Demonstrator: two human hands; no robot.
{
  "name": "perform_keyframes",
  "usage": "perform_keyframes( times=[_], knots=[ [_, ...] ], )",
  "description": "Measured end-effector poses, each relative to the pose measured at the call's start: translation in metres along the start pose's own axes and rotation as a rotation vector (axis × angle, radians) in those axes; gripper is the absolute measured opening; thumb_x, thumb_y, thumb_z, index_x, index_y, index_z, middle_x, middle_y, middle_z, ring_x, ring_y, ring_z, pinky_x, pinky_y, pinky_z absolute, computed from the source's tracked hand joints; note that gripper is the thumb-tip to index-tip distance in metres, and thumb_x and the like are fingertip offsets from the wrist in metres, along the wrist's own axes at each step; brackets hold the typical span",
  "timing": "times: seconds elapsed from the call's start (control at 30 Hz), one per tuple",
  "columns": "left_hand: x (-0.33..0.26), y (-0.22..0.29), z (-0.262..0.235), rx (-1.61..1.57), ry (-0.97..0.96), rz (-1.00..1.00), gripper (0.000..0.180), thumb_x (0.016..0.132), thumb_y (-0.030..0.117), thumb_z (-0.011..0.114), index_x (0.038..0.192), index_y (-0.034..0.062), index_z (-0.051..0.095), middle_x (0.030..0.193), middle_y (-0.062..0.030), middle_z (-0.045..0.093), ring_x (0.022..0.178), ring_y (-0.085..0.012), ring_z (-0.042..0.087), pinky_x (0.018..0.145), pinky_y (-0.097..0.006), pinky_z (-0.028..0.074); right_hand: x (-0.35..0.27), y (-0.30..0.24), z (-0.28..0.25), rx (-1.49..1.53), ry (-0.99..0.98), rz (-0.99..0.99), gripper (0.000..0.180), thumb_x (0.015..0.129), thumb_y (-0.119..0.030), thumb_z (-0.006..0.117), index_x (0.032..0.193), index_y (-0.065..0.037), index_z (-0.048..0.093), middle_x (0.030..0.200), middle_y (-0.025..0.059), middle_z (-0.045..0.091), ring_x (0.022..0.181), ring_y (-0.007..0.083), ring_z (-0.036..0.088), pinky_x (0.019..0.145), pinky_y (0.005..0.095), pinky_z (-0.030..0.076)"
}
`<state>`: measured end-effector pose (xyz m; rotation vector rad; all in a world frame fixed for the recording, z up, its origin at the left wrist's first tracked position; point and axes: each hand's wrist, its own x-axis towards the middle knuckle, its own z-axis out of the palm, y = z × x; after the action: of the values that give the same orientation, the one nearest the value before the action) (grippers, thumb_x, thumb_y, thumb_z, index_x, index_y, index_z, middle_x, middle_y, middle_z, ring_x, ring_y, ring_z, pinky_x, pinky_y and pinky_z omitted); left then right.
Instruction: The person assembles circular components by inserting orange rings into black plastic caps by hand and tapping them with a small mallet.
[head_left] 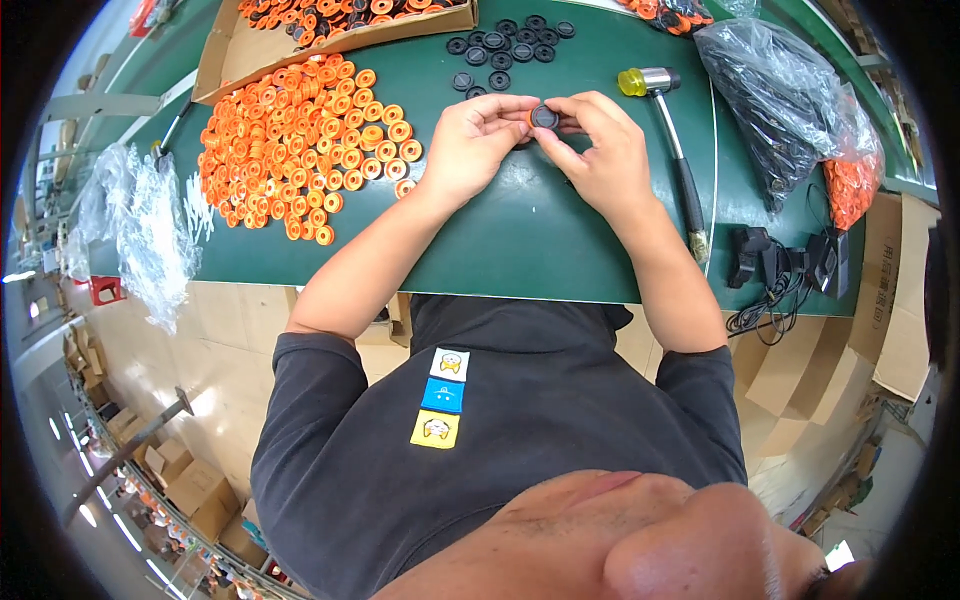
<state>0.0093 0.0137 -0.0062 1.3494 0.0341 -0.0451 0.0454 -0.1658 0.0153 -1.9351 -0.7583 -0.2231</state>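
Between the fingertips of both hands, above the green table, is a small round wheel-like part with a black cap face and an orange edge. My left hand pinches its orange side. My right hand closes on it from the other side with thumb and forefinger. Something dark lies partly hidden under the fingers. To the left of my left hand spreads a large heap of orange ring-shaped wheels. Just beyond my hands lie several loose black round caps.
A cardboard box of orange and black parts stands at the far left. On the right lie a mallet with a yellow-and-black head, a plastic bag of black parts, a bag of orange parts and a black cable with adapters.
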Motion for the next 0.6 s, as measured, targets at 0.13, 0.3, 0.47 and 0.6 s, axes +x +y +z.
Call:
perform_keyframes(
  times=[0.13, 0.3, 0.47, 0.6],
  knots=[
    [-0.0004, 0.0002, -0.0003, -0.057, -0.012, -0.034, 0.03, 0.094, -0.005, 0.059, 0.124, -0.0081, 0.062, 0.112, -0.0144, 0.069, 0.101, -0.0168, 0.067, 0.092, -0.029, 0.055, 0.0022, -0.0032, -0.0014, 0.153, 0.046, 0.154, 0.027, 0.08, -0.006, 0.078, 0.105, 0.001, 0.069, 0.099, 0.0119, 0.067, 0.084, 0.0208, 0.072, 0.075, 0.0301, 0.061],
    [-0.0012, 0.0016, 0.0006, -0.108, -0.02, -0.055, 0.031, 0.095, -0.004, 0.06, 0.125, -0.0078, 0.061, 0.112, -0.0137, 0.069, 0.101, -0.017, 0.067, 0.094, -0.029, 0.055, 0.0024, -0.0002, 0.0, 0.044, 0.024, 0.021, 0.028, 0.078, -0.005, 0.079, 0.104, 0.0, 0.07, 0.099, 0.0112, 0.067, 0.083, 0.0209, 0.07, 0.073, 0.0308, 0.06],
    [-0.0015, 0.0015, -0.0021, -0.026, -0.033, -0.047, 0.03, 0.095, -0.004, 0.059, 0.125, -0.007, 0.062, 0.112, -0.0113, 0.069, 0.1, -0.0151, 0.066, 0.092, -0.028, 0.055, 0.0019, 0.0019, 0.0007, -0.046, -0.019, -0.065, 0.03, 0.076, -0.006, 0.081, 0.104, -0.001, 0.071, 0.097, 0.0113, 0.067, 0.082, 0.023, 0.068, 0.071, 0.0324, 0.057],
    [-0.0016, 0.0003, -0.002, -0.015, -0.011, -0.004, 0.027, 0.096, 0.0, 0.06, 0.122, -0.0078, 0.064, 0.109, -0.0114, 0.071, 0.096, -0.0127, 0.068, 0.088, -0.027, 0.056, 0.0017, 0.0028, 0.0002, -0.11, -0.023, -0.111, 0.029, 0.075, -0.007, 0.082, 0.102, -0.001, 0.071, 0.094, 0.0113, 0.067, 0.082, 0.0264, 0.068, 0.071, 0.0336, 0.057]
  ],
)
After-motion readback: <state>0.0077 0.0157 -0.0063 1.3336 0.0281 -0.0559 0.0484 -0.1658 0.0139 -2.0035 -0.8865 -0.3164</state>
